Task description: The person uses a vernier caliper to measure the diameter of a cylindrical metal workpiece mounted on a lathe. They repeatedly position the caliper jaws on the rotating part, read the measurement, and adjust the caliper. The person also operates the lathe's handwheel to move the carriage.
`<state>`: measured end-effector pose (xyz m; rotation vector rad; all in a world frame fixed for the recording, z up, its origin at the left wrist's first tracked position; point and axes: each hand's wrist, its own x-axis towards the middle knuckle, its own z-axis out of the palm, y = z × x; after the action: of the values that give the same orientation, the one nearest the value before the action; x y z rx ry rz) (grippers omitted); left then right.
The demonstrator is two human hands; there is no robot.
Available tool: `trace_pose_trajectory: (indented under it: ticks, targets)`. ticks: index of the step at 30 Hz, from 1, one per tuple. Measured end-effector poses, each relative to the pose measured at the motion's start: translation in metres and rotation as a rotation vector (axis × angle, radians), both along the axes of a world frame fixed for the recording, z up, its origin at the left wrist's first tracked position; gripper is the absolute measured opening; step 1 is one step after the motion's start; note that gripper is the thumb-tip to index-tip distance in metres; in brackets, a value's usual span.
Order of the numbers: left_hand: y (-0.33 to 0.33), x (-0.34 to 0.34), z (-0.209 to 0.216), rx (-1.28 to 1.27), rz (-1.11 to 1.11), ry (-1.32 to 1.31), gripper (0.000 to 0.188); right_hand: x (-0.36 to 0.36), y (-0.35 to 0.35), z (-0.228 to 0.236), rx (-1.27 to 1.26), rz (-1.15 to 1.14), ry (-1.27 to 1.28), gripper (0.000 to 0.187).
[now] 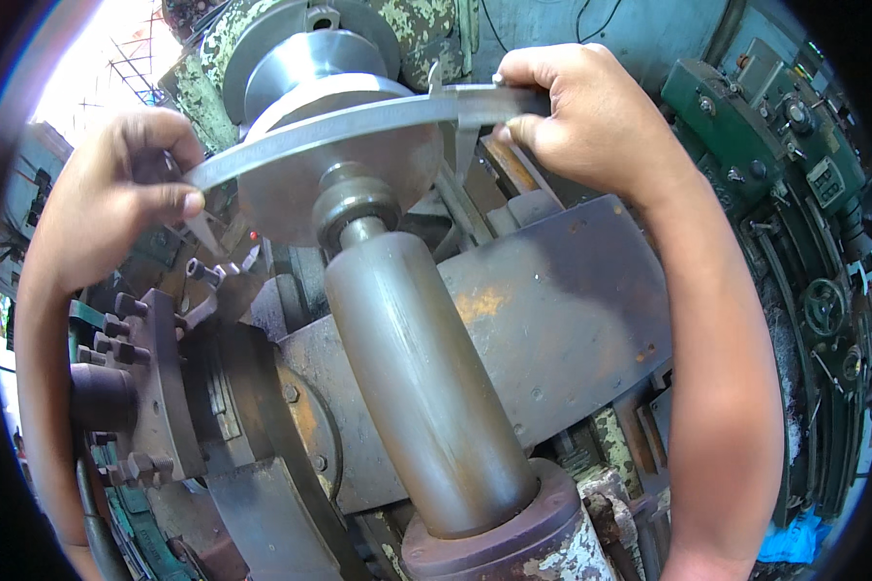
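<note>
A long metal vernier caliper [344,124] spans the near face of a round steel disc [286,198] mounted in a lathe. My left hand [111,203] is closed round the caliper's left end, with a jaw pointing down below the fingers. At the other end, my right hand [596,121] pinches the caliper by its sliding part, close to the jaw at the disc's right side. Whether either jaw touches the disc's rim, I cannot tell. A tailstock centre [357,208] presses against the middle of the disc.
The thick tailstock quill [421,378] runs toward me from its housing [494,537]. A bolted tool post [165,378] stands at left beneath my left forearm. A flat carriage plate [572,300] lies under the quill. Another green machine [775,145] stands at right.
</note>
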<state>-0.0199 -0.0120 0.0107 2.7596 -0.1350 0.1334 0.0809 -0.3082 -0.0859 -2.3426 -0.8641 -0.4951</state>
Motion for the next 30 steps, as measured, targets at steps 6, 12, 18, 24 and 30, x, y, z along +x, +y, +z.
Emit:
trace_pose_trajectory:
  ticks: [6,12,18,24,30]
  targets:
    - [0.023,-0.002,0.025,0.039,-0.01,0.121,0.02,-0.028,-0.004,0.077,-0.156,0.078,0.542,0.017]
    - [0.034,-0.01,0.021,0.001,-0.136,-0.16,0.022,-0.041,-0.009,0.099,-0.164,0.152,0.641,0.024]
    - [0.057,-0.01,0.009,-0.019,-0.172,-0.208,0.035,-0.042,-0.004,0.102,-0.224,0.134,0.685,0.026]
    - [0.07,-0.007,0.009,0.038,-0.155,-0.151,0.041,-0.045,-0.001,0.104,-0.255,0.122,0.651,0.027]
    - [0.069,-0.005,0.014,0.101,-0.12,-0.076,0.042,-0.042,0.0,0.102,-0.239,0.148,0.665,0.027]
